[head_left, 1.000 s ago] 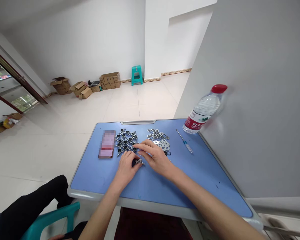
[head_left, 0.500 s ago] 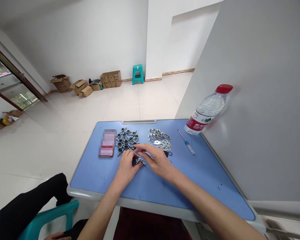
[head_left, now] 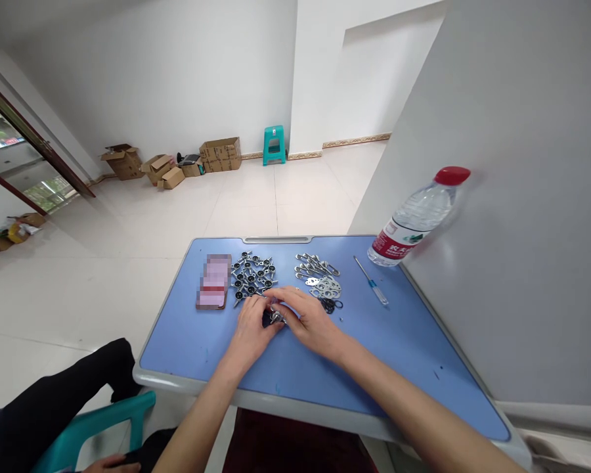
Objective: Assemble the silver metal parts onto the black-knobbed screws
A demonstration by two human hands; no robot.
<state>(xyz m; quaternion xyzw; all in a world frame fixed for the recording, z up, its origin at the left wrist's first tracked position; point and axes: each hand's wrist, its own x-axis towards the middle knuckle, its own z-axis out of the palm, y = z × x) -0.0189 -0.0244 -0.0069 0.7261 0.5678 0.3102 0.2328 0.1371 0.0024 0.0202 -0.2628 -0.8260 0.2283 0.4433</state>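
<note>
My left hand [head_left: 251, 327] is closed round a small shiny metal fitting [head_left: 276, 316], low over the blue table. Thumb and fingers of my right hand [head_left: 311, 322] are bent together at the top of that fitting; what they pinch is hidden. Beyond my left hand lie several metal fittings with black round centres [head_left: 250, 278]. Past my right hand are several slim metal levers [head_left: 316, 265], flat metal plates with holes [head_left: 326, 286] and black rings [head_left: 331, 305].
A phone with a blurred screen [head_left: 215, 282] lies left on the blue table [head_left: 187, 348]. A screwdriver [head_left: 373, 282] and a water bottle [head_left: 414, 217] are at right, the bottle near the grey panel. A person's leg [head_left: 64, 387] is at lower left. Cardboard boxes [head_left: 220, 155] stand by the wall.
My right hand has come slightly lower and closer to my left, covering more of the metal fitting. The view has shifted a little; the loose parts lie as before.
</note>
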